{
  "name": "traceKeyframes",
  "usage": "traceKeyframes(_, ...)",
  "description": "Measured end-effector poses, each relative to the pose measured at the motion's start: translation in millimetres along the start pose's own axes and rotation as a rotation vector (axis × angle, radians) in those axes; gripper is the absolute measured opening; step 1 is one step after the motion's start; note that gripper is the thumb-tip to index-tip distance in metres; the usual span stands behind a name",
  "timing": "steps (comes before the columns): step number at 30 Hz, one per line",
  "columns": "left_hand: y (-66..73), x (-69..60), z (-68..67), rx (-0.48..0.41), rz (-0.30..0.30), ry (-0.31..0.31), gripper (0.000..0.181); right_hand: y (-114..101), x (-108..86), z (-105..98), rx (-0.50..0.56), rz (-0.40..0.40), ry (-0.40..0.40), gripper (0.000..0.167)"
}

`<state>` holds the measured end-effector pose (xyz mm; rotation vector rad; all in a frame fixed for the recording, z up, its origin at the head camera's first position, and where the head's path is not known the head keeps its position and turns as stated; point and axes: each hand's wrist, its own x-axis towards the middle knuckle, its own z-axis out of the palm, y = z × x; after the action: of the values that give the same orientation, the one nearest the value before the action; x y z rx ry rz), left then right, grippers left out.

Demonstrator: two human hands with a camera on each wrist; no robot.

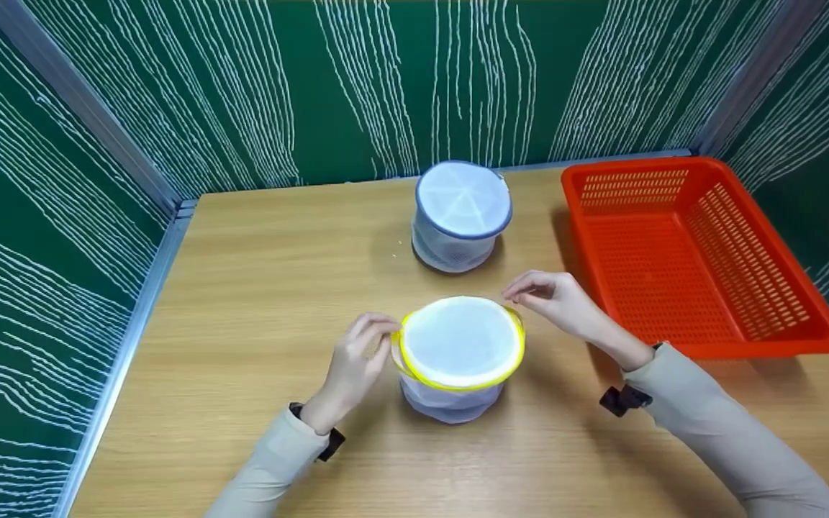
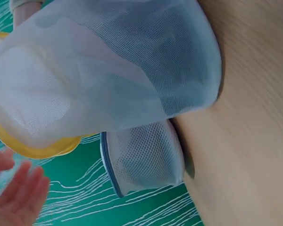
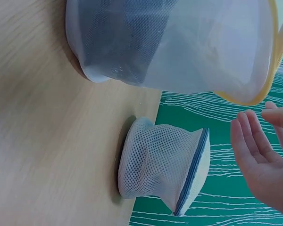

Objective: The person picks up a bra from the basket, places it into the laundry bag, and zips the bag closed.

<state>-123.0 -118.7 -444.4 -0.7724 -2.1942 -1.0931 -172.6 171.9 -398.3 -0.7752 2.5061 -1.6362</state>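
A white mesh laundry bag (image 1: 461,342) with a yellow rim stands upright on the table, its round top facing up. Yellow loops stick out at the left and right of that rim. My left hand (image 1: 363,354) is at the rim's left side, fingers loosely bent; in the left wrist view the left hand (image 2: 19,193) shows nothing between its fingers. By the rim's right side is my right hand (image 1: 555,298); the right wrist view shows the right hand (image 3: 266,155) with extended fingers, holding nothing. Behind stands a smaller mesh bag (image 1: 458,248) with a blue rim.
A red perforated plastic basket (image 1: 717,347) sits at the right, near my right forearm. The wooden table (image 1: 256,288) is bordered by green panels (image 1: 328,137) with white wavy lines and metal edging.
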Motion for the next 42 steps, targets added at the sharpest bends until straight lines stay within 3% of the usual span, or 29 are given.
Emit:
traceKeyframes(4,0.0,2.8,-0.7,-0.053,-0.300,-0.030,0.013,13,9.1,-3,-0.024,0.061,-0.034,0.012)
traceKeyframes(9,-0.8,8.0,-1.4,-0.187,-0.653,-0.174,0.021,19,19.5,-5,-0.061,0.136,-0.098,0.018)
traceKeyframes(12,-2.3,10.9,-0.6,-0.280,-0.800,-0.264,0.030,23,25.9,-4,-0.068,0.148,-0.135,0.019)
traceKeyframes(15,-2.1,14.3,0.2,-0.349,-0.886,-0.323,0.034,25,33.4,-1,-0.069,0.163,-0.188,0.020)
traceKeyframes(19,-1.1,17.0,1.9,-0.406,-0.912,-0.351,0.031,28,45.0,3,-0.032,0.219,-0.293,0.027)
traceKeyframes(28,0.1,17.7,7.5,-0.543,-0.981,-0.306,0.026,33,63.8,10,-0.011,0.411,-0.524,0.050)
traceKeyframes(36,4.0,18.2,8.8,-0.537,-1.007,-0.260,0.025,28,65.8,13,0.002,0.412,-0.587,0.050)
traceKeyframes(42,7.2,16.9,8.8,-0.469,-0.923,-0.228,0.021,26,63.9,13,0.024,0.380,-0.613,0.046)
